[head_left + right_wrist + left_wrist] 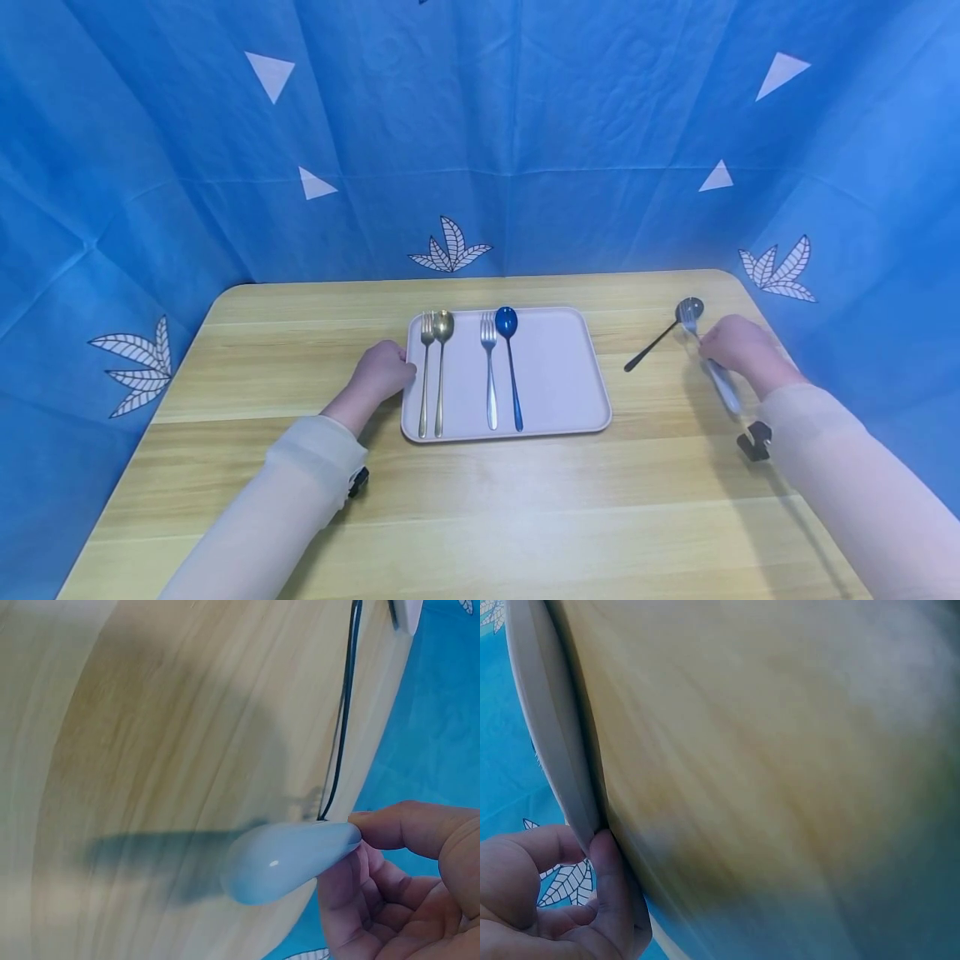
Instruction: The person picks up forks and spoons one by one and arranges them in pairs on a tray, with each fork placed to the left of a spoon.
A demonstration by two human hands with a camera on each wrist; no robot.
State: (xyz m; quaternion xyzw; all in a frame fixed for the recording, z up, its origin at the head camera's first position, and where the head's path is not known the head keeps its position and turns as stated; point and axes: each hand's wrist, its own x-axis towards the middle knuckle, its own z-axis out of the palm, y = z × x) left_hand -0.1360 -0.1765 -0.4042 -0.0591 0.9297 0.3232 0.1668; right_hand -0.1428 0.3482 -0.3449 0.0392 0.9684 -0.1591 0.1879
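Note:
At the left rim of the pinkish-white tray (558,375), my left hand (384,369) pinches the edge between thumb and fingers, as the left wrist view also shows. On the tray lie a gold fork (426,367), a gold spoon (441,358), a silver fork (490,367) and a blue spoon (512,358), all with handles toward me. My right hand (738,346) pinches another silver fork (723,390) at its middle, over the table. Its shiny handle (289,859) sticks out toward the right wrist camera. Beyond its tines lies a black spoon (652,346), slanted on the table.
The wooden table (547,517) has rounded far corners. A blue curtain (510,125) with white triangles and leaf prints hangs behind it and along both sides. The black spoon's bowl partly overlaps the held fork's tines in the head view.

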